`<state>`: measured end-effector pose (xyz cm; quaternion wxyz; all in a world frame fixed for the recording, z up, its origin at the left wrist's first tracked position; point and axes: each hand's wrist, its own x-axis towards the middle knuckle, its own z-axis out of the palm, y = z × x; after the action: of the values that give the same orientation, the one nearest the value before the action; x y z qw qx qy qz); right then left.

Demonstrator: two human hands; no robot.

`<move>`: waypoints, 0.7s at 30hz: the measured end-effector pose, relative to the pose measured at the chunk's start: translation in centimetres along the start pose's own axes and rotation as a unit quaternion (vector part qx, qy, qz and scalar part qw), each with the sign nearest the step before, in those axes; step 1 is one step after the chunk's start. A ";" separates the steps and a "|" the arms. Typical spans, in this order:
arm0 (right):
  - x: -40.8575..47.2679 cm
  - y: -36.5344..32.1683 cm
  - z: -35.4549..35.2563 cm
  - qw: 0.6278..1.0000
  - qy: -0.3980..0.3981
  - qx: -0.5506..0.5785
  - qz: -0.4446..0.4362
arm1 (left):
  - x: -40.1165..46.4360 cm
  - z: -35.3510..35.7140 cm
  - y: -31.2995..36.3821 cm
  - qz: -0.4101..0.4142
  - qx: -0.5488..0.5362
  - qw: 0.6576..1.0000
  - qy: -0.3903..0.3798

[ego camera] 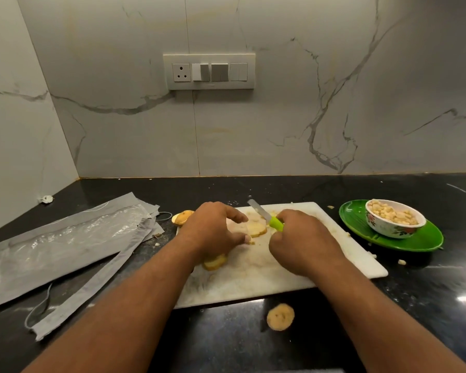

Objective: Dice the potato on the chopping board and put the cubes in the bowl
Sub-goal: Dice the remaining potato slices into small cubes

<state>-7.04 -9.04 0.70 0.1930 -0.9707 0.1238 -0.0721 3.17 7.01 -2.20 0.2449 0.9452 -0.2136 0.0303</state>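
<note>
A white chopping board (355,254) lies on the black counter. My left hand (213,230) presses down on pale potato slices (254,227) near the board's middle. My right hand (304,243) grips a knife with a green handle (276,223); its blade (257,210) points away over the slices. More slices (215,262) lie under my left wrist. A floral bowl (394,220) filled with potato cubes stands on a green plate (414,240) to the right of the board.
A potato end piece (182,218) sits off the board's left corner, and a round slice (280,316) lies on the counter in front. Grey plastic packaging (65,246) covers the left counter. Stray cubes (402,261) lie near the plate. A switch panel (209,71) is on the wall.
</note>
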 end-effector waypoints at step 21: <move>10.0 -0.5 2.2 0.998 -0.063 -0.012 -0.023 | 0.6 0.9 0.1 0.022 0.004 0.999 0.024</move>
<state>3.03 -10.51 -0.20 0.1874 -0.9781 0.0897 -0.0142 3.64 6.24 -2.85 0.2459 0.9401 -0.2284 0.0594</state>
